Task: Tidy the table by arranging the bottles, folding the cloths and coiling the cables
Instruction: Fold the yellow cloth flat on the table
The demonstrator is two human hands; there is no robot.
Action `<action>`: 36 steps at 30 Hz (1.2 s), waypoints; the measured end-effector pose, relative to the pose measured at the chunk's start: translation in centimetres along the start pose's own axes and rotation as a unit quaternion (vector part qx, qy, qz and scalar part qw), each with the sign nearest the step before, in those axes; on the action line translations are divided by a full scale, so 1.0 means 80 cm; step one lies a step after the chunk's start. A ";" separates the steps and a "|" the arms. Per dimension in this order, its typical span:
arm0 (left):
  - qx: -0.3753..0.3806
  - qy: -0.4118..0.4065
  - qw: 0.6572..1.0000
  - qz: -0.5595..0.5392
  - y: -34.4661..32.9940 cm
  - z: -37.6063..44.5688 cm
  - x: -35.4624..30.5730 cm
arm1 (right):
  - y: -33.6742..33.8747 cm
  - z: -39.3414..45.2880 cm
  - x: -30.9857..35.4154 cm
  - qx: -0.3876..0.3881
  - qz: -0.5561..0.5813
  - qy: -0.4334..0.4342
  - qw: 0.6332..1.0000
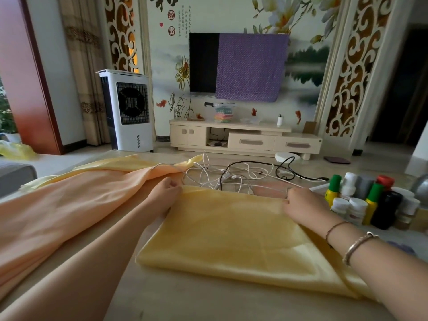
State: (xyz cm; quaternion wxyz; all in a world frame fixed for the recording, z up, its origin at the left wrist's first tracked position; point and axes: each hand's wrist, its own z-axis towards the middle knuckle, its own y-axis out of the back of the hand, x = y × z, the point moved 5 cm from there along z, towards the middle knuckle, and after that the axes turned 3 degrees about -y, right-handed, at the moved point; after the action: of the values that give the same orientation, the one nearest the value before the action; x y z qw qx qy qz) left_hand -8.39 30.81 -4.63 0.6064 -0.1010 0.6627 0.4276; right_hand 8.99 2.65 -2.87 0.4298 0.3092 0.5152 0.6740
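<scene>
- Head view: yellow cloth [234, 237], smooth satin sheen, folded into a rectangle, lies flat at centre of the pale table [162, 300].
- Left hand [165, 193] pinches the far left corner of the cloth; right hand [301, 206] grips the far right corner, fingers curled closed.
- Peach cloth [69, 205], one, unfolded, rumpled, at left.
- Cables [231, 177], thin white ones and one black, tangled just beyond the fold; count unclear.
- Bottles [368, 200] clustered at right: white-capped, green-capped, one red-capped, one black; full count unclear.
</scene>
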 end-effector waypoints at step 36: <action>-0.071 -0.223 0.921 0.313 -0.001 -0.064 -0.029 | 0.015 -0.013 0.095 0.053 -0.130 0.188 0.972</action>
State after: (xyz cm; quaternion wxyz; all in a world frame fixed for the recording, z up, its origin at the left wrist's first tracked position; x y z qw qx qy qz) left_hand -11.42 26.32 -3.13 0.5646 0.1664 0.4762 0.6532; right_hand 4.41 8.93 -2.25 0.3918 0.1298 0.6579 0.6299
